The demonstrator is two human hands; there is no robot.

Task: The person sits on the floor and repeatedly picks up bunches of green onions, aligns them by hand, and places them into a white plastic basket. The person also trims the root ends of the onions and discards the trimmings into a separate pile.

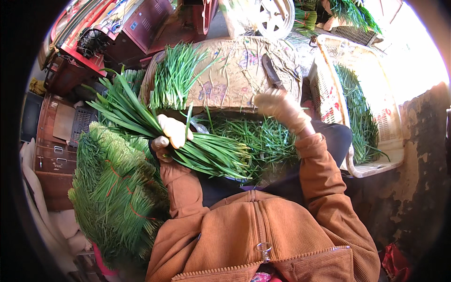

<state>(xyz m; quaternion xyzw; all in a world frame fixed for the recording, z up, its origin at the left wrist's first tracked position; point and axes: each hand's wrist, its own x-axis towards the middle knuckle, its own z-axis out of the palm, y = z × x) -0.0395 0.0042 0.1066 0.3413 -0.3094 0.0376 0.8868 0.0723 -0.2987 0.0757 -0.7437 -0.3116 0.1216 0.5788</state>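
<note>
My left hand (172,132), in a pale glove, grips a bunch of long flat green leaves, which look like garlic chives (211,153), above my lap. Their leafy ends point to the upper left and their cut ends to the lower right. My right hand (276,104), also gloved, is blurred by motion at the near edge of a cloth-covered work surface (232,70). Just beyond its fingers lies a dark-bladed knife (270,68); whether they touch it cannot be seen. A neat pile of trimmed chives (176,75) rests at the left of that surface.
Loose leaf scraps (260,137) lie between my knees and the work surface. To my left rises a big heap of chive bundles (116,190) with red ties. A white plastic crate (394,141) holding chives stands right. Behind are a wheel (276,17) and a dark red metal cabinet (146,23).
</note>
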